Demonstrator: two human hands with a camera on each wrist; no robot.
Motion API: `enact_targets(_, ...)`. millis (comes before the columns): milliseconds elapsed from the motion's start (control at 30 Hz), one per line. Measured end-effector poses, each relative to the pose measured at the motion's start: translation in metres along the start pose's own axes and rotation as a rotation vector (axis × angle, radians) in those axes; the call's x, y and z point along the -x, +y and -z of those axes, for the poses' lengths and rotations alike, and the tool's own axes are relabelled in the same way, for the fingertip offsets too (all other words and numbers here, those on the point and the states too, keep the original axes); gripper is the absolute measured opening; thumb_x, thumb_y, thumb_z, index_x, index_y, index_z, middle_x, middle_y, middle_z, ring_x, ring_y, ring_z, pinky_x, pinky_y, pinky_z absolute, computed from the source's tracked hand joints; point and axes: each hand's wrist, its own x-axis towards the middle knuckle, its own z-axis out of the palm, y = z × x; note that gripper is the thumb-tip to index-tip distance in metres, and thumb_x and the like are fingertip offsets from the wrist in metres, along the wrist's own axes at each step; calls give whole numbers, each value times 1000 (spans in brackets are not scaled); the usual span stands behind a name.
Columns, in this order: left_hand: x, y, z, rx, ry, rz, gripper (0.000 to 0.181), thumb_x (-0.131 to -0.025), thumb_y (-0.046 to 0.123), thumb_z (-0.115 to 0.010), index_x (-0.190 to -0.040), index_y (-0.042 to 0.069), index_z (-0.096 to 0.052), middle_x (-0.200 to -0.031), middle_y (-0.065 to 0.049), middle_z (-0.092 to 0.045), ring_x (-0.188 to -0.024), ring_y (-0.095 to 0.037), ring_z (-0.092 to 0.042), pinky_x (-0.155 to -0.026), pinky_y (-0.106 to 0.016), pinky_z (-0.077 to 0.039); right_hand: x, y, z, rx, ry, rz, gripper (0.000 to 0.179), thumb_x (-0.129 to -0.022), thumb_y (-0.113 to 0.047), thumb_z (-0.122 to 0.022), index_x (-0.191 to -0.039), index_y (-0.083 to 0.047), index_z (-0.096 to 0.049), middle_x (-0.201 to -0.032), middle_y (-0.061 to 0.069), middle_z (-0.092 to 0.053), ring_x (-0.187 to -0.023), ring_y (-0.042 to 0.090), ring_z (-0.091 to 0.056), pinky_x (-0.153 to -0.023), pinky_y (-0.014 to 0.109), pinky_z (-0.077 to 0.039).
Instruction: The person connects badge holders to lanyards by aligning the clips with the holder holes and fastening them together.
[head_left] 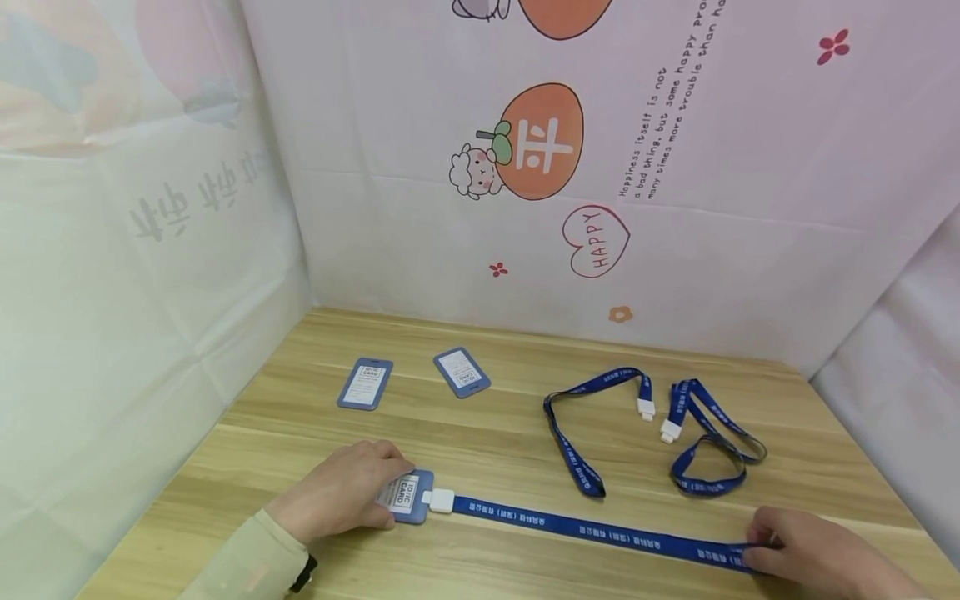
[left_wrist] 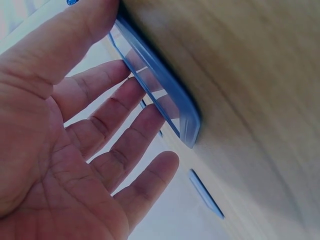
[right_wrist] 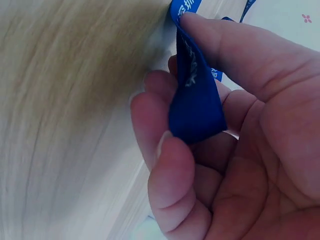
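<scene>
Across the near part of the wooden desk [head_left: 510, 442], a blue ID-card holder [head_left: 415, 496] is lying partly under the person's left hand [head_left: 348, 492], and a navy printed lanyard [head_left: 562, 527] is stretching away from it toward the right hand [head_left: 810, 554]. The left fingers are gripping the holder across its width, spread only as wide as the holder itself, with the thumb pressing the near edge. The right fingers are curling round the folded far end of the strap, with the thumb pinching it. Between them, a white connector [head_left: 441, 501] is sitting at the holder's right end; whether it is fully latching, I cannot tell. Holder, connector and strap are forming nearly 1 straight line, their long axis running left to right and slanting toward the person at the right. That joint is lying just to the right of the left fingers, so the left hand is sitting nearer to it and the right well apart. Farther back, 2 card holders [head_left: 365, 383] are lying flat, and 2 loose lanyards [head_left: 587, 477] are resting beyond the strap.
</scene>
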Motion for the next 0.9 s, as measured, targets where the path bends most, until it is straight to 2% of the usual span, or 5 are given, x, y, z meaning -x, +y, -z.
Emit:
enact_targets(400,1,1,0,4,-4,17,63,-77,35,-93,-132,11,-71,-125,-8,-70,-106,-23,-65,-97,-47,-57,4,4,4,4,-6,-25,27,-94,-35,-76,-102,-11,-68,-86,-1,-62,-81,18,-57,-73,39,-53)
enact_targets(700,2,1,2,-6,-8,18,65,-75,36,-94,-131,11,-71,-123,-7,-70,-105,-22,-65,-97,-47,-57,2,10,5,-48,-2,7,32,-87,-34,-82,-105,-12,-67,-92,-2,-67,-87,18,-65,-76,45,-58)
enact_targets(900,2,0,1,-3,-5,7,65,-74,36,-94,-130,12,-71,-121,-6,-70,-103,-20,-64,-95,-46,-57,1,11,4,-55,-5,11,28,-87,-29,-82,-104,-14,-67,-91,-2,-67,-86,18,-63,-77,44,-57)
